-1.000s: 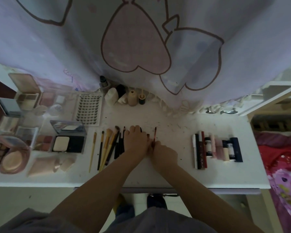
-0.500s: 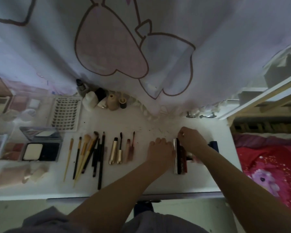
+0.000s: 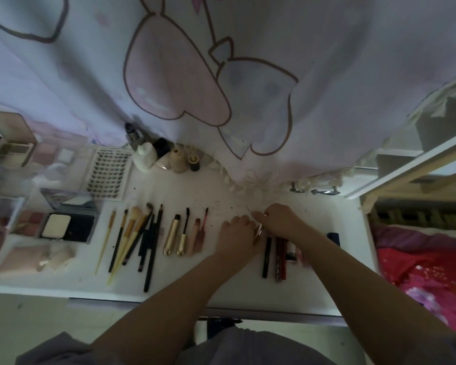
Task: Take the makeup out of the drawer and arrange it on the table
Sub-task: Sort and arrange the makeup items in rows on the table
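Observation:
On the white table (image 3: 248, 291) my left hand (image 3: 236, 234) and my right hand (image 3: 279, 219) meet at the middle right. Both grip a slim pale tube (image 3: 258, 229) between them, its ends hidden by the fingers. Just right of the hands lies a row of lip products: a black pencil (image 3: 267, 255), a dark red tube (image 3: 281, 258) and more under my right forearm. To the left, brushes (image 3: 132, 238) lie side by side, followed by two gold mascaras (image 3: 172, 237) and a pink tube (image 3: 198, 237).
Compacts and palettes (image 3: 63, 226) fill the table's left part, with an eyelash card (image 3: 108, 175) and small bottles (image 3: 145, 159) at the back. A printed curtain (image 3: 221, 88) hangs behind. A dark blue case (image 3: 333, 238) lies near the right edge. A red bedspread (image 3: 427, 275) is on the right.
Both hands left the brushes and mascaras and moved right to the lip row. The pale tube from the row's left end is now held between the hands.

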Action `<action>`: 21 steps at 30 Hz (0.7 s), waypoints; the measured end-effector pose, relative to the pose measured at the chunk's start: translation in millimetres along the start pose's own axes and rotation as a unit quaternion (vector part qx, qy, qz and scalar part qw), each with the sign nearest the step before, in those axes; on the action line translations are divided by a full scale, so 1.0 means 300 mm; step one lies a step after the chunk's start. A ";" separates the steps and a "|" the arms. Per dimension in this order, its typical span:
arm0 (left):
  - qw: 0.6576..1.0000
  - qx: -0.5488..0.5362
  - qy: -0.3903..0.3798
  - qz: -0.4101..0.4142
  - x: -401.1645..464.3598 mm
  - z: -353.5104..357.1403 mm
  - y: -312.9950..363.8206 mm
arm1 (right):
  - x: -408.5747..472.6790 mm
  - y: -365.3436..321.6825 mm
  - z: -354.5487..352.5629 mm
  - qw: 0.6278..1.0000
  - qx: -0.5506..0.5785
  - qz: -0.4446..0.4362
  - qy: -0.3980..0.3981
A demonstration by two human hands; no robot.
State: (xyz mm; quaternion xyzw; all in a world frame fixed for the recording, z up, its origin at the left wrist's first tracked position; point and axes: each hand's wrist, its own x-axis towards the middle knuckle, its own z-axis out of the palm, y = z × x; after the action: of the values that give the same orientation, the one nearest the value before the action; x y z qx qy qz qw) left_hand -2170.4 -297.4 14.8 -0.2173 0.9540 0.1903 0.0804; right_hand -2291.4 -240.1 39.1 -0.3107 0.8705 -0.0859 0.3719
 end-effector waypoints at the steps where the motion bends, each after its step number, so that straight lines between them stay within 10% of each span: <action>1: 1.000 -0.010 0.011 0.015 -0.008 -0.015 -0.017 | -0.009 -0.012 -0.012 0.999 0.034 0.001 -0.016; 8: 0.995 -0.064 0.072 0.000 -0.074 -0.106 -0.112 | -0.107 -0.104 -0.058 0.950 0.302 -0.072 -0.012; 21: 0.994 -0.034 0.033 0.095 -0.242 -0.259 -0.261 | -0.289 -0.219 -0.022 0.963 0.237 -0.105 -0.071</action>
State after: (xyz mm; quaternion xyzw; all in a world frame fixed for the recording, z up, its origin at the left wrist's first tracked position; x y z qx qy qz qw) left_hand -2076.3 -365.7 77.4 -0.1345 0.9653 0.2225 0.0228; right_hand -2218.6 -240.2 120.3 -0.3086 0.7595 -0.3057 0.4842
